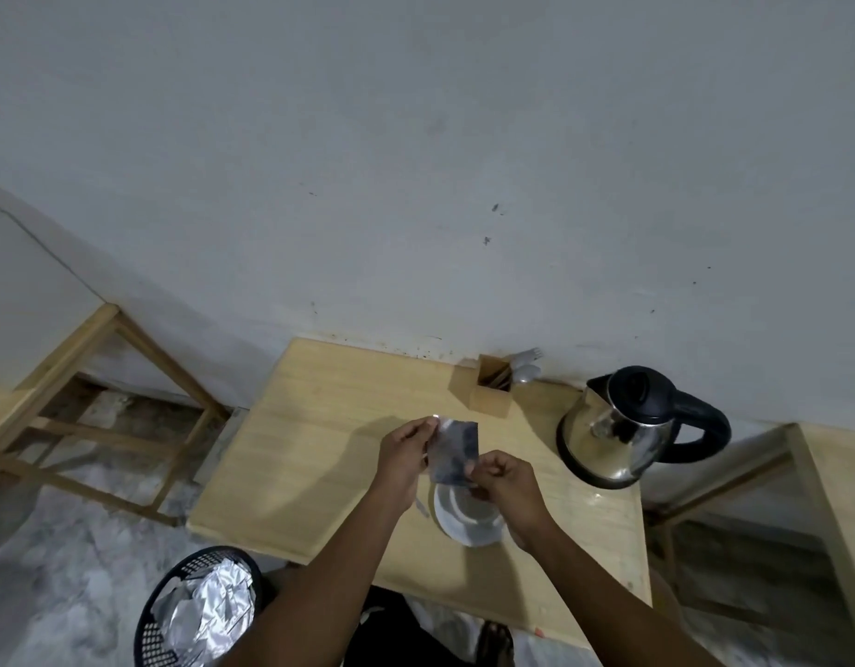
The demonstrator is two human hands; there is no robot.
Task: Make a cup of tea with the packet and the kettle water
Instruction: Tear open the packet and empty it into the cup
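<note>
I hold a silvery foil tea packet [453, 450] above the wooden table [319, 450], pinched by both hands. My left hand [406, 454] grips its upper left corner. My right hand [505, 483] grips its lower right edge. Right below the packet sits a white cup on a white saucer [464, 524], partly hidden by my right hand. A small spoon [421, 506] lies at the saucer's left edge. The steel kettle [618, 430] with a black lid and handle stands to the right on the table.
A wooden cutlery holder [488, 392] with forks and spoons stands at the back by the wall. A black mesh bin [199, 613] with foil scraps sits on the floor at lower left. Wooden frames stand at left [102, 416] and right [820, 498].
</note>
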